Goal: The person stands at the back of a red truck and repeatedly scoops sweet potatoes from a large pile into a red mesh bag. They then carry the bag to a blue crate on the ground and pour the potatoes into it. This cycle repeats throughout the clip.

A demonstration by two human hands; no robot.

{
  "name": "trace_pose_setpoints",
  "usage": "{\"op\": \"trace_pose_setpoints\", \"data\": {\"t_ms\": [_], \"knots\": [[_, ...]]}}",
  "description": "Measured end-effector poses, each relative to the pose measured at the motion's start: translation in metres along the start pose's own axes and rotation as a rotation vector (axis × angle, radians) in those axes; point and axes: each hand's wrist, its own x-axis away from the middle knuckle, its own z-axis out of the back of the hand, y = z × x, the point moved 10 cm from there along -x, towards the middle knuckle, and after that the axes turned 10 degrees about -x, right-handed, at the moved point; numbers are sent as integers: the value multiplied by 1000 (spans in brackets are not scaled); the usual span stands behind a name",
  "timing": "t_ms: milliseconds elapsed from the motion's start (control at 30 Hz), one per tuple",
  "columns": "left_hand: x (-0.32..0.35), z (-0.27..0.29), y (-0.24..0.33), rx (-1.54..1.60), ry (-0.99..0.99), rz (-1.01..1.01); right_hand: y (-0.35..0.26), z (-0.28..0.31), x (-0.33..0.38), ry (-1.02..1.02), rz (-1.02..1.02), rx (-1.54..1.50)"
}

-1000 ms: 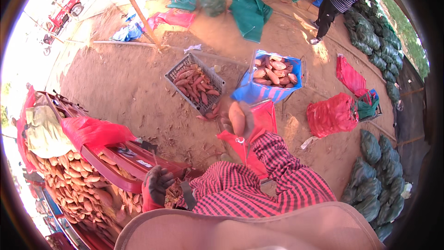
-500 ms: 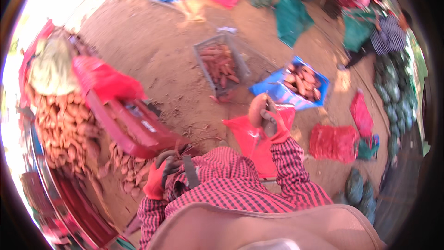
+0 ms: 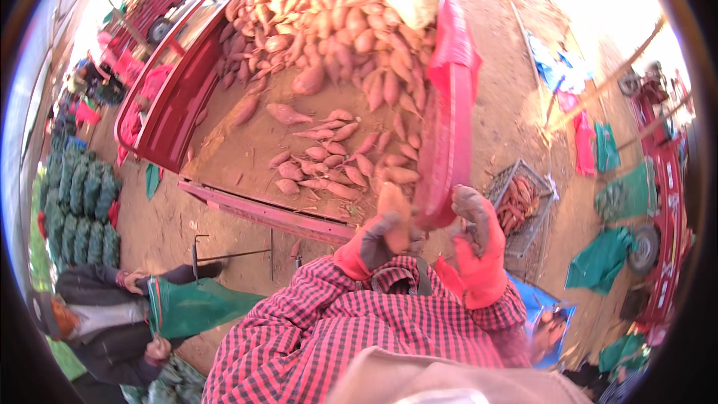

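My left hand (image 3: 368, 245), in a red and grey glove, is closed around a sweet potato (image 3: 395, 213) that points up beside the red side panel (image 3: 441, 150) of a cart. My right hand (image 3: 479, 247), gloved the same way, is raised to the right of that panel's near end. Its fingers are bent but apart, and no object shows in them. In front of my left hand, loose sweet potatoes (image 3: 329, 168) lie scattered on the cart bed (image 3: 247, 157). A large heap of sweet potatoes (image 3: 336, 22) rises farther back.
To the right stands a grey crate (image 3: 550, 198) of darker sweet potatoes, with a blue-lined container (image 3: 568, 322) nearer me. At the left a person (image 3: 97, 314) holds a green mesh bag (image 3: 198, 307). Filled green bags (image 3: 82, 194) are stacked beyond.
My view has swung left from the crates to the cart. The sweet potato formerly in my right hand is gone from it, and my left hand now grips one.
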Motion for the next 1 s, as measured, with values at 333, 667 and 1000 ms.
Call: {"op": "trace_pose_setpoints", "data": {"t_ms": [333,667,1000], "knots": [[38,291,98,-30,861,-45,38,-89,-180,-594,-114,502],[-42,403,212,-856,1205,-23,246,-108,-272,-866,-541,920],[127,441,258,-1104,1763,654,256,-75,-274,-526,-834,574]]}}
